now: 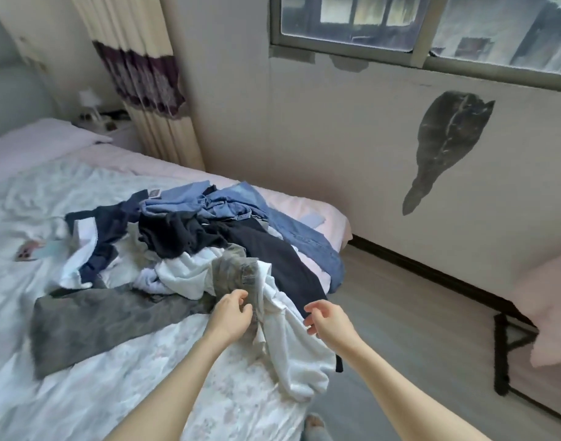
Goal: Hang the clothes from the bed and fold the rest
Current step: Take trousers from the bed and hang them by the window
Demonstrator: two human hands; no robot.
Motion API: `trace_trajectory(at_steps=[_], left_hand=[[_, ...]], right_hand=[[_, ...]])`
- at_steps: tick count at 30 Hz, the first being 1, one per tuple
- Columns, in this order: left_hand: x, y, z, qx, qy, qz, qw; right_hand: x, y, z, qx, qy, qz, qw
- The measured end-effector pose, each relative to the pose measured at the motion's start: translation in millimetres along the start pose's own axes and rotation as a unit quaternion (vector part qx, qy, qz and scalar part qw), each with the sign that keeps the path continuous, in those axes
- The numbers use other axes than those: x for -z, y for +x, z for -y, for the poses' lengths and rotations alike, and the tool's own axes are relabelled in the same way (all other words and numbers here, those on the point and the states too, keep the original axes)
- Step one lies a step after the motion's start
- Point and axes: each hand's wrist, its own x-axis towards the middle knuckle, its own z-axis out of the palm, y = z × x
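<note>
Two bare hands reach toward a heap of clothes (190, 237) lying across the foot half of the bed (66, 192), its near edge spilling over the bed's corner. The left hand (233, 310) has its fingers curled at a grey garment (238, 275) where it overlaps a white shirt (288, 338); whether it already pinches the cloth cannot be told. The right hand (327, 318) hovers just beside the shirt's hanging edge, fingers loosely curled and holding nothing. All pieces look soft, limp and light, save the jeans (228, 202) at the back, probably heavier and stiffer. Garments are tangled, so lifting one may drag its neighbours. Best hold, by judgement: shirt at collar or shoulders, trousers at the waistband.
</note>
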Motion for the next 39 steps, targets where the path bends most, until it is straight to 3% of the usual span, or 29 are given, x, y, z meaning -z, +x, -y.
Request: trace_trajectory(at_steps=[8, 13, 18, 24, 31, 39], left_hand=[[-52, 146, 3, 0.174, -0.035, -0.009, 0.984], [-74, 175, 17, 0.222, -0.008, -0.015, 0.975], [-58, 183, 38, 0.178, -0.084, 0.0, 0.981], [-32, 168, 48, 0.162, -0.101, 0.001, 0.982], [41, 135, 17, 0.073, -0.117, -0.138, 0.981], [140, 88, -35, -0.023, -0.135, -0.304, 0.943]], right_hand=[[-8, 169, -8, 0.009, -0.037, 0.065, 0.997], [-20, 214, -11, -0.02, -0.055, 0.088, 0.994], [-30, 219, -5, -0.024, -0.077, 0.112, 0.99], [-42, 191, 12, -0.016, -0.065, 0.1, 0.993], [-60, 126, 47, 0.081, -0.038, 0.132, 0.987], [-65, 99, 104, 0.211, -0.137, 0.089, 0.964]])
